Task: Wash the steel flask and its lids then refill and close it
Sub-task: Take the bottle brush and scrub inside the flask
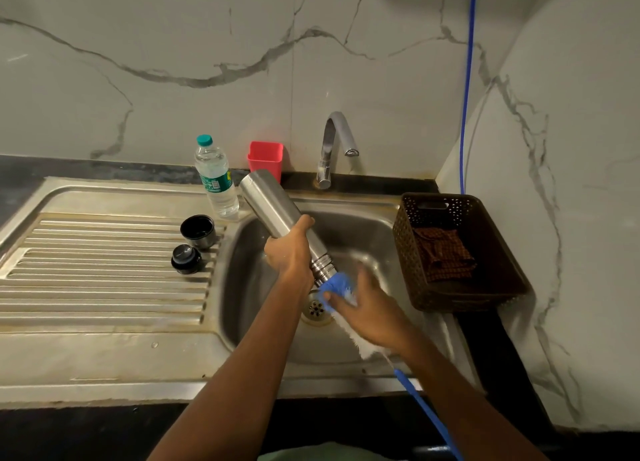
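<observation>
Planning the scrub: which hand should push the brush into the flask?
Probably the right hand: it holds the brush at the mouth of the steel flask, while the left hand grips the flask's body.

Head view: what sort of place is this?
Probably a home kitchen wash-up corner: steel sink with ribbed drainboard, a tap against marble-look wall tiles, and a bottle brush at a steel flask.

The left hand (289, 252) and right hand (370, 311) were bare, forearms unsleeved; a pale green garment (311, 453) showed between the arms.
</observation>
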